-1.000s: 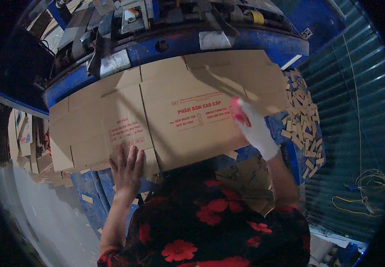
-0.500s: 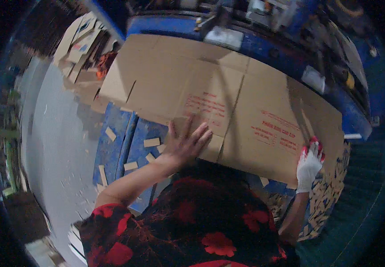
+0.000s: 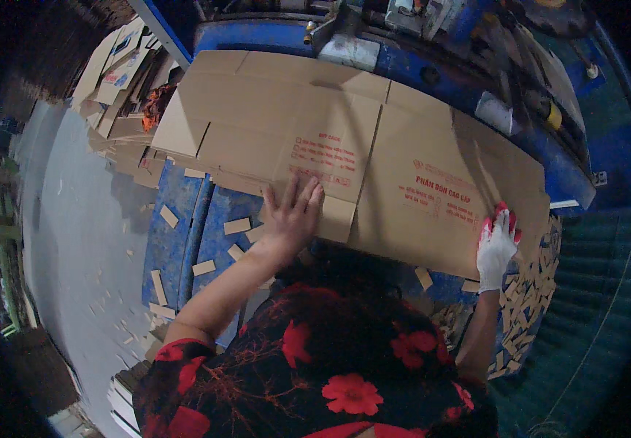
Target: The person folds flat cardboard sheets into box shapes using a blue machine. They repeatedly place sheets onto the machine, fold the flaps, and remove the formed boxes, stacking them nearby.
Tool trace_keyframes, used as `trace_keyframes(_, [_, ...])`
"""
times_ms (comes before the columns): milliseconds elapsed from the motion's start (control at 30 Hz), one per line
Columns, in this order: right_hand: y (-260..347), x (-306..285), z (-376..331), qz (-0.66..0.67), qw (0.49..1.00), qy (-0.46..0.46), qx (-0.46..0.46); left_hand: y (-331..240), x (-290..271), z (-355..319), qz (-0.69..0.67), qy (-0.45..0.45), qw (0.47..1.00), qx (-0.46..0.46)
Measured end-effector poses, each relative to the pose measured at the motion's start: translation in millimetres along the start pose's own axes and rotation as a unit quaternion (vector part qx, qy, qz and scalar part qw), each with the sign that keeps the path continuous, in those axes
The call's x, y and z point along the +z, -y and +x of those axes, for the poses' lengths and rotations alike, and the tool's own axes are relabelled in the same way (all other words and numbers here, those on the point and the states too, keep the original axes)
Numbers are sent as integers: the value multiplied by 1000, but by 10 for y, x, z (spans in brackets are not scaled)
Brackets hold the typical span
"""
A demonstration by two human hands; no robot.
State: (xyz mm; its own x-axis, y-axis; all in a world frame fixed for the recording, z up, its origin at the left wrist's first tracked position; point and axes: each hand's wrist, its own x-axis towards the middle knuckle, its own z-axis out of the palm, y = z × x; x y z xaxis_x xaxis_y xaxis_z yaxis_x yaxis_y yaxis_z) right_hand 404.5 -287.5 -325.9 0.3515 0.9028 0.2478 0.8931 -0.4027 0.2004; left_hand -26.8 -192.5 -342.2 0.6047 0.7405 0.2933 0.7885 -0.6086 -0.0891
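A flat brown cardboard box blank [image 3: 271,102] with red print and cut slots lies across the blue machine table [image 3: 171,241]. My bare left hand [image 3: 293,215] rests on its near edge, left of the middle, with the fingers spread out. Toward the blank's right end, my right hand [image 3: 498,248] wears a white glove with red fingertips. Its fingers lie stretched on the board, slightly apart, and grip nothing that I can see. The blank's far edge reaches up to the blue machine.
Behind the blank stands a blue machine [image 3: 257,36] with metal parts. Small cardboard offcuts [image 3: 237,225] lie on the table, and many more are heaped [image 3: 531,314] at the right. Stacked cardboard [image 3: 114,80] and an orange-red cloth [image 3: 156,107] are at the far left. Grey floor [image 3: 85,212] runs along the left.
The whole scene has shifted slightly left and up in the view, and the picture is sharper. Both hands stay on the blank; my left hand's fingers are a little closer together.
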Motion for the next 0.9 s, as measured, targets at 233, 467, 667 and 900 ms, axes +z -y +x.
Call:
trace_keyframes(233, [-23,32,6,-16,1000,-10,-9,64,-40,-32,16,50,999,-2])
trace_keyframes(467, [-33,55,-5,-12,1000,-15,-13,-30,1,-3,32,71,996,-35])
trace_keyframes(667, [123,-259,-20,-15,999,-5,-38,41,-26,4,23,61,998,-23])
trace_keyframes(900, [567,-763,-547,127,929,69,-340,169,-113,14,-28,51,998,-13])
